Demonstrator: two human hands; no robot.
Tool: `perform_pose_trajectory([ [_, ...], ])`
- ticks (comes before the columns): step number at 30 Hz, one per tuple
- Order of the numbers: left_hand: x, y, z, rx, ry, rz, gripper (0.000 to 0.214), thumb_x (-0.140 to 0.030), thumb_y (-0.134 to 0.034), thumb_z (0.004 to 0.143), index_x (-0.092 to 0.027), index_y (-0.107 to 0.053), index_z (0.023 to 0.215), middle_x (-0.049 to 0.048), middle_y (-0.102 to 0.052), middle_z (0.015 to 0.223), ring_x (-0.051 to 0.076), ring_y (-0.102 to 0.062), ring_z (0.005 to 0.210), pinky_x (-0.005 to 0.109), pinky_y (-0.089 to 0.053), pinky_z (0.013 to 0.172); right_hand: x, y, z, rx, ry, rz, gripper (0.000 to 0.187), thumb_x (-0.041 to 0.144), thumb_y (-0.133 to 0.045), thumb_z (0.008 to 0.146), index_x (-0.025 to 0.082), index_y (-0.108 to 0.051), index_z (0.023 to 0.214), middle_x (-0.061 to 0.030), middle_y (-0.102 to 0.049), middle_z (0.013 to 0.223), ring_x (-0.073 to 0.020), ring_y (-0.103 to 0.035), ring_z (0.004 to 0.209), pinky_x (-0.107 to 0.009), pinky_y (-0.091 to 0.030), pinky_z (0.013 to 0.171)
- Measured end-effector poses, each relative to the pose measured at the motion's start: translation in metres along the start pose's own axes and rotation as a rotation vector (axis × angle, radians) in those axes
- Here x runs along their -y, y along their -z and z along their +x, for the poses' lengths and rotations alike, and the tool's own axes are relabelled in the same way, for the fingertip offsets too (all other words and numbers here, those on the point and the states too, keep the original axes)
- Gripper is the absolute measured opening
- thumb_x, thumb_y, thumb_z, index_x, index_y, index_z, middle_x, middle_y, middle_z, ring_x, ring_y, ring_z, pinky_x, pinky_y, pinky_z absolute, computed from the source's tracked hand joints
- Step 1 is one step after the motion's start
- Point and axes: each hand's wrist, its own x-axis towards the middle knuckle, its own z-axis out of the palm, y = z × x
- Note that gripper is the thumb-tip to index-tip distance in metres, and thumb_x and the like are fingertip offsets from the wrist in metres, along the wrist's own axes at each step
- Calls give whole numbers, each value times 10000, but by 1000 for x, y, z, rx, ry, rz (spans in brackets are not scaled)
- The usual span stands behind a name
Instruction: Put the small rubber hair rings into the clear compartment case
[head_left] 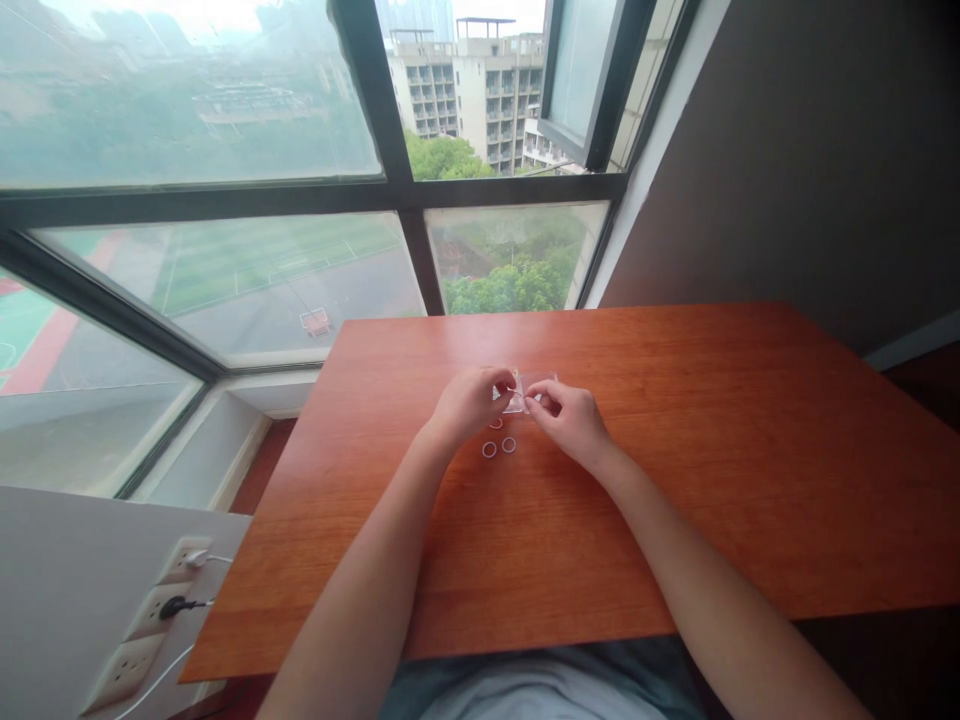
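My left hand [469, 402] and my right hand [568, 417] meet at the middle of a reddish wooden table [675, 480]. Both are pinched closed on a small clear plastic bag [525, 392] held between them just above the tabletop. A tiny item at the bag's mouth is too small to name. Two small white rings [499, 447] lie on the table right below my hands, and a third ring [496, 424] shows partly under my left hand.
A large window [300, 260] with dark frames runs along the table's far and left side. A dark wall [810, 160] stands at the right. Wall sockets [161, 605] with plugged cables sit at the lower left.
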Motion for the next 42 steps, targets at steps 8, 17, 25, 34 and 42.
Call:
perform_pose_trajectory([
  [8,1,5,-1,-29,34,-2,142,-154,-573,755,-176,-693,827,21,-696,773,112,-557,624,207,-382,579,10,-2,-6,339,55,-120,119,237,-590,821,222,-700,865,29,-637,643,-110,-549,593,-216,-363,587],
  [17,2,4,-1,-36,16,5,122,-172,-567,771,-171,-685,803,20,-684,771,112,-542,624,215,-371,585,27,-6,-14,414,84,-496,117,264,-569,839,233,-654,767,-33,-703,787,-170,-611,689,-260,-321,566],
  [25,0,7,-1,-15,17,-10,125,-187,-559,789,-168,-682,799,22,-683,767,109,-537,618,208,-369,571,25,-5,-13,380,76,-486,83,272,-589,815,241,-654,775,-15,-708,783,-164,-610,693,-259,-285,552],
  [34,-5,7,0,53,-19,-116,135,-179,-542,799,-154,-674,795,3,-646,688,83,-504,558,192,-355,543,15,3,-6,19,13,-399,159,356,-560,841,244,-671,827,8,-650,652,-140,-558,593,-244,-293,557],
  [42,-14,11,-3,172,9,-306,226,-276,-486,869,-140,-656,810,3,-623,680,79,-540,536,184,-381,523,14,4,-6,-61,52,-439,178,358,-541,864,238,-672,847,-4,-651,665,-149,-573,630,-246,-299,567],
])
